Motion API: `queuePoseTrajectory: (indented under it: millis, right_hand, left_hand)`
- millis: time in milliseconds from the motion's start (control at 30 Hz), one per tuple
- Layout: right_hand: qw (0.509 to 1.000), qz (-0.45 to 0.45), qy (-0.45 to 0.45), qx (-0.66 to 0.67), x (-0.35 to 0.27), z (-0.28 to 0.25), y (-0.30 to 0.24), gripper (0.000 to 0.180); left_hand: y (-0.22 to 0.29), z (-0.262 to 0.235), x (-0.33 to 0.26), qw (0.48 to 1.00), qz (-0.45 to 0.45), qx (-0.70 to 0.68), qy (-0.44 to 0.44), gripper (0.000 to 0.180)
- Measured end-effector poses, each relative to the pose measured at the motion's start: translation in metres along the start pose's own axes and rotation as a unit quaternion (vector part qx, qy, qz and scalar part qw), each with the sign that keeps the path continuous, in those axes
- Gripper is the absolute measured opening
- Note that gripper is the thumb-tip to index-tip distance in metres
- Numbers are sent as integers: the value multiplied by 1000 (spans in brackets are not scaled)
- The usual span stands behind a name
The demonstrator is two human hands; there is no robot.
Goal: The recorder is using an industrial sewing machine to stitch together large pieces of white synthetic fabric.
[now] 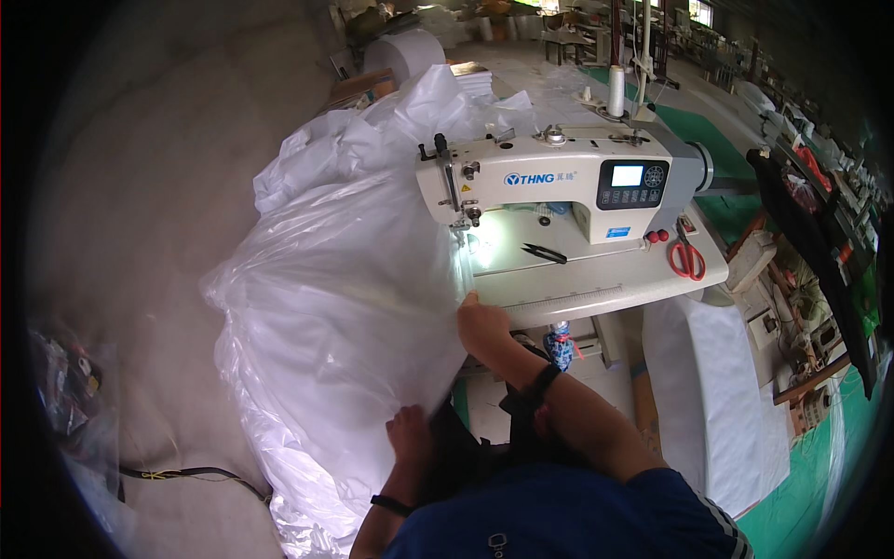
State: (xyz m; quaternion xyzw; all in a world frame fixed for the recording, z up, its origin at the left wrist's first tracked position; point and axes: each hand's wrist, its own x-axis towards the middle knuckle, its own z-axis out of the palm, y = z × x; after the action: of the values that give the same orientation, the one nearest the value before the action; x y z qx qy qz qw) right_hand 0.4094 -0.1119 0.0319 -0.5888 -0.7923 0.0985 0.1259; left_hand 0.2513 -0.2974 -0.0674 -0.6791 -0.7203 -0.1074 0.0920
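A large sheet of thin white plastic (326, 298) lies bunched to the left of a white sewing machine (521, 182), its right edge running up to the needle. My right hand (482, 321) is closed on that edge at the front of the machine bed, just below the lit needle area. Lower down and to the left, my left hand (408, 436) has its fingers curled on the near edge of the sheet. The sheet hides part of the left fingers and the left end of the bed.
Black thread snips (545, 252) and red-handled scissors (687, 257) lie on the machine bed. A white thread cone (616, 91) stands behind the machine. White sheeting (703, 391) hangs at the right. A black cable (196, 472) crosses the floor at lower left.
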Motion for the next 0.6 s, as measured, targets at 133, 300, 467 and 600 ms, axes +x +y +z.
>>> queuePoseTrajectory:
  millis: [133, 300, 467, 600]
  right_hand:
    - [999, -31, 8, -17, 29, -3, -1, 43]
    - [999, 38, -17, 9, 62, 1, -8, 36]
    - [997, 47, -45, 32, 42, -4, -10, 50]
    - [995, 43, -34, 82, 1, 6, 1, 58]
  left_hand:
    - [-25, -24, -23, 996, 26, -56, -63, 10]
    - [18, -149, -9, 961, 142, -208, -117, 8]
    - [52, -143, 21, 898, 184, -328, -229, 15]
    - [60, -116, 25, 899, 192, -336, -207, 16]
